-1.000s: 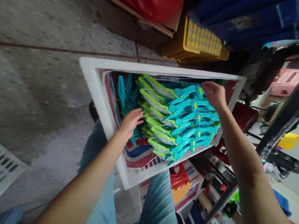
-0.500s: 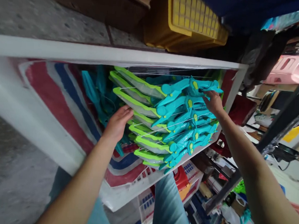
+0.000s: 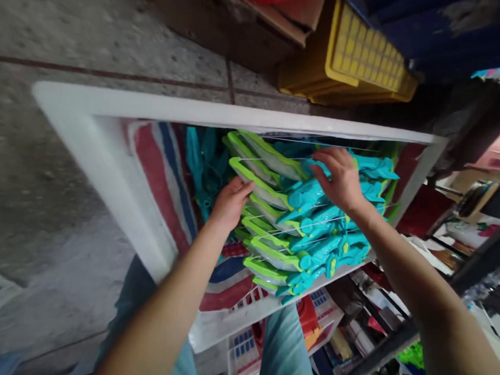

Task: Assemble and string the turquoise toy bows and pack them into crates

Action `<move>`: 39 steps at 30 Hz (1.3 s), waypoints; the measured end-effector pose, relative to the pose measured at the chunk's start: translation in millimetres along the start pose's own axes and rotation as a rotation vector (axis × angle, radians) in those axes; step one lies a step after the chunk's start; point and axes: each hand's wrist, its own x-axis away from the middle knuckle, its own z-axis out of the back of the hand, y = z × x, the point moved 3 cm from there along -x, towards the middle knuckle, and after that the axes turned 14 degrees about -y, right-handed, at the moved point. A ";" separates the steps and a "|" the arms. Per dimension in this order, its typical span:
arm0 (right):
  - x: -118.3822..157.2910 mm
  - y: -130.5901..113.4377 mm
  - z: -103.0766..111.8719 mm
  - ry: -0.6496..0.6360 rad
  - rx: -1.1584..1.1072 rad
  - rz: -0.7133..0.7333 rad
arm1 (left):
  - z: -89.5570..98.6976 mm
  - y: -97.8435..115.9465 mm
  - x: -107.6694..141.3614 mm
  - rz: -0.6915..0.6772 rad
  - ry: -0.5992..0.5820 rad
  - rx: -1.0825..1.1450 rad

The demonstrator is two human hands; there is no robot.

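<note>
Lime-green edging on the plastic pieces (image 3: 325, 249) meets the fingertips of the left hand (image 3: 228, 206), loosely bent; whether they pinch it, I cannot tell. The right hand (image 3: 338, 180) arches over turquoise parts, thumb apart from curved fingers, its grip unclear. The pieces, turquoise with pale curved panels and thin white strands across, lie overlapping inside a white crate (image 3: 239, 115) with a red, white and blue striped lining (image 3: 151, 173).
</note>
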 end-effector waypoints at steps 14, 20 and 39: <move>-72.2 -46.6 -34.4 -0.354 -0.284 -0.143 | -14.7 -12.5 3.1 -0.044 -0.002 0.249; -61.5 -44.4 -20.6 -0.438 -0.501 -0.299 | -12.6 -14.4 0.4 -0.044 0.004 0.276; -92.3 -42.9 -28.0 -0.624 -0.490 -0.131 | -10.0 -23.9 -0.1 -0.018 0.001 0.047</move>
